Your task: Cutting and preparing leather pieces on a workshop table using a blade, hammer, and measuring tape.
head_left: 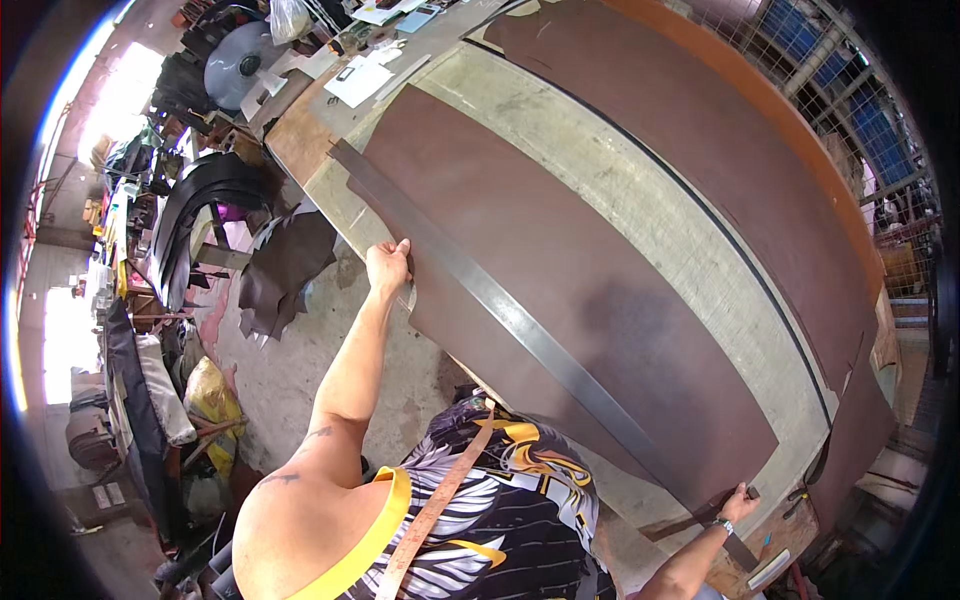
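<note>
A large brown leather sheet [560,270] lies spread on the worktable. A long grey metal straightedge [500,310] rests diagonally across it, from the far left to the near right. My left hand [388,265] is closed at the sheet's left edge, fingers curled round the border. Down at the near right, my right hand [738,505] is closed beside the straightedge's near end. A small dark piece shows at its fingertips, too little to name. Close to that hand lies a narrow brown strip [668,528]. A tape measure [440,510] hangs down my front.
A second brown leather sheet [690,150] covers the table's far side, past a dark groove [640,145]. Papers [360,80] and a fan [240,65] are at the far left. Leather pieces [285,270] hang left of the table; wire shelving [840,90] stands at the right.
</note>
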{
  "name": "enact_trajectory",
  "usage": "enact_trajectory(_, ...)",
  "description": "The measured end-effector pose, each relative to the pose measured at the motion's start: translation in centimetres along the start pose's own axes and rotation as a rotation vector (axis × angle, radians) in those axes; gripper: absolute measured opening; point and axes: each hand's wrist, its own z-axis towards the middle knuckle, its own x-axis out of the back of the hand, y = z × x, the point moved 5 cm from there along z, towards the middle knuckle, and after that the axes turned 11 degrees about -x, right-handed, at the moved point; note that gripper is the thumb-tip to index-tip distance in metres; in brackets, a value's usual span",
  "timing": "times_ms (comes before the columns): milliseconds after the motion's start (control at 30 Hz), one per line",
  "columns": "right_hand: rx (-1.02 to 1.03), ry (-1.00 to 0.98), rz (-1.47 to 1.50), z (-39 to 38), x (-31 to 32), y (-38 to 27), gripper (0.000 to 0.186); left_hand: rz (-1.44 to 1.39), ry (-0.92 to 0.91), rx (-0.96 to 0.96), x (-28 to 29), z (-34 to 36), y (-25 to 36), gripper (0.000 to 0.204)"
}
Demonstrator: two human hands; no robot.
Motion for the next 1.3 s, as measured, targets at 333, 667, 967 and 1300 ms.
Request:
enact_trajectory(333,0.002,-0.123,0.145,-4.3,-1.9,-2.1,0.044,-0.063,-0.312,0.055,1.6,-2.9,-2.1,0.032)
enact_trajectory(667,0.479,-0.103,-0.260,-11.9,3.7,-5.8,0.035,-0.819,-0.470,0.527,-3.4,-23.4,-2.5,0.032)
enact_trajectory(967,0.751,-0.431,-0.251,-11.7,5.7,-8.1,0.045,-0.720,-0.416,0.414,-18.1,-42.2,1.9,0.028)
enact_trajectory(1300,0.735,-0.675,-0.212,-9.2,4.4,-5.9,0.062,-0.382,-0.458,0.421,-19.7,-48.1,4.0,0.036)
